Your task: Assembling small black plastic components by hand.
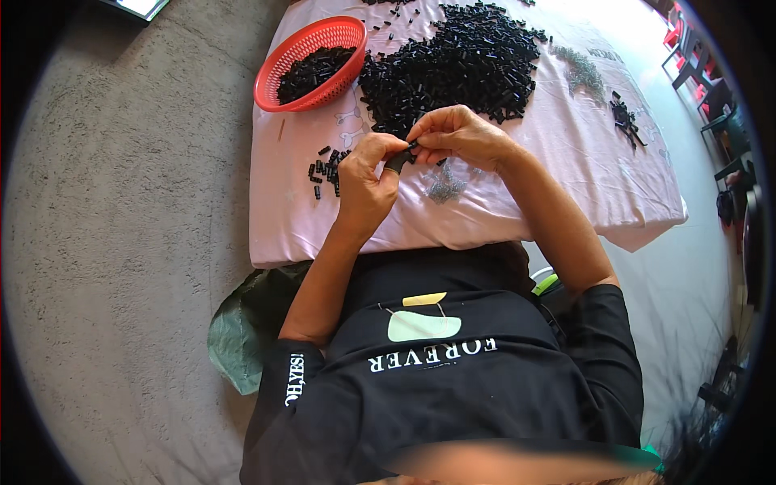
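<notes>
Small blk pc (413, 145), mostly hidden by fingers, pinched btwn L hand (369, 173) & R hand (470, 139) fingertips ctr frame, silvery bits (443, 187) just below, L hand partly blocking loose blk cyls (331, 167) ctr-left, blk heap (453, 69) top ctr, red basket (338, 91) upper ctr-left.

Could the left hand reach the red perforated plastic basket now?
Probably yes: the red perforated plastic basket sits beyond the left hand, nothing tall between, though that hand seems to pinch a small black piece.

Head-worn fisheye, facing steeply down, near above cloth-covered table (622, 178)
</notes>
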